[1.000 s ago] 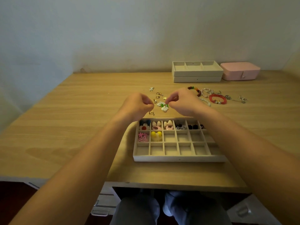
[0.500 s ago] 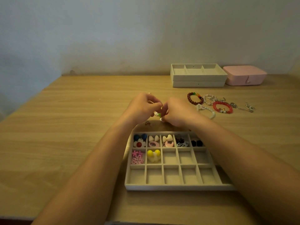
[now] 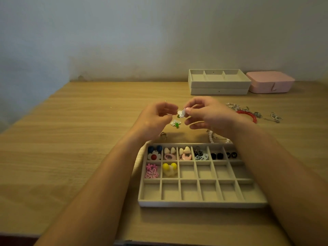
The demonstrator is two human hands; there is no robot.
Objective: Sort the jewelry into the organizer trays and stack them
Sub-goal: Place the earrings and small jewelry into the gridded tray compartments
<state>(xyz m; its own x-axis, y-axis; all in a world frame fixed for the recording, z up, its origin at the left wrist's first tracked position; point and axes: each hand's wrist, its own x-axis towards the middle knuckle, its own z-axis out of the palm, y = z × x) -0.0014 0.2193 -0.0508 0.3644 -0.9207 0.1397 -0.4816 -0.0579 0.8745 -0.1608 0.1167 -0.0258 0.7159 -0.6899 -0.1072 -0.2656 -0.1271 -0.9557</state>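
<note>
Desk (image 3: 71,139) of wood (organizer tray (image 3: 202,204) on it) meets plain wall (image 3: 124,32).

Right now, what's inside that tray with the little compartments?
In the compartment tray, earrings fill six back-row cells and two leftmost middle-row cells; other visible cells look empty. The right forearm covers its right edge.
</note>
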